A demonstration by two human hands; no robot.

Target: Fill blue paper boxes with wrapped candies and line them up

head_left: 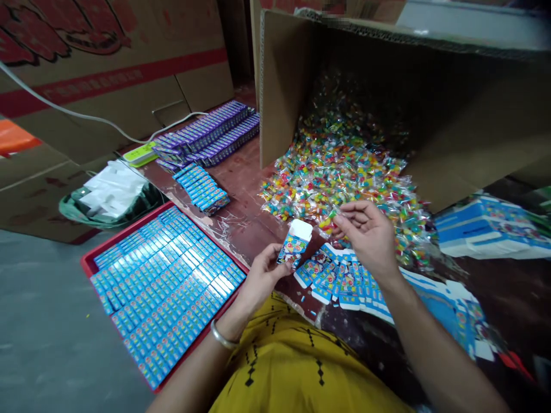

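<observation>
My left hand [270,271] grips a small blue candy box [296,244], held tilted with its white top flap raised. Close by on the right, my right hand [365,232] pinches a small clear packet of colourful candies [329,222] between thumb and fingers. Behind it spreads a heap of similar candy packets [344,172], spilling from a large cardboard box [279,86] lying on its side. Below both hands, flat unfilled blue cartons [344,281] lie fanned out along the table's near edge.
At the left a red tray [88,265] holds rows of closed blue boxes [172,287]. Blue boxes [201,188] and purple boxes [210,135] stand stacked on the table. A green bag [69,212] holds white pieces. More flat cartons [491,226] lie at right.
</observation>
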